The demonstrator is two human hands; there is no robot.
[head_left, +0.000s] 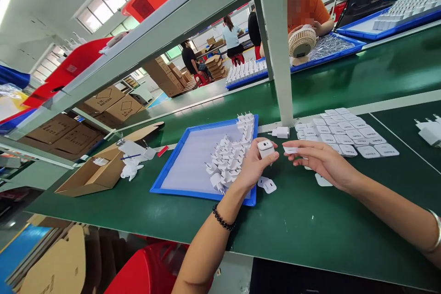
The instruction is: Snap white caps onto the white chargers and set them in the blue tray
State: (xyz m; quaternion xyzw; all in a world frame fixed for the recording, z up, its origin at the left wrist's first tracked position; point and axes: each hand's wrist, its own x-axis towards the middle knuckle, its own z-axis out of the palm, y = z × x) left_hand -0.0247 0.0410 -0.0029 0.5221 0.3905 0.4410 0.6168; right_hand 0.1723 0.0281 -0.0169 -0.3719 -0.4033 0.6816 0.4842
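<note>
My left hand (pixel 257 165) is closed around a white charger (pixel 265 148), its port face turned up, over the right edge of a blue-rimmed tray (pixel 203 199). Many white chargers with pins (pixel 227 161) lie heaped in the tray's right part. Just to the right, my right hand (pixel 320 158) pinches a thin white piece (pixel 291 150) between thumb and fingers. Two white square pieces (pixel 267 184) lie on the table below my left hand. Rows of flat white squares (pixel 341 131) lie beyond my right hand, and one charger (pixel 280 132) rests by the post.
A green table (pixel 138 213) has an open cardboard box (pixel 93 172) at left. A metal post (pixel 275 46) rises behind the hands. Across the bench sits a person in orange (pixel 312 9) behind a small fan (pixel 302 43). More chargers (pixel 430 131) stand at far right.
</note>
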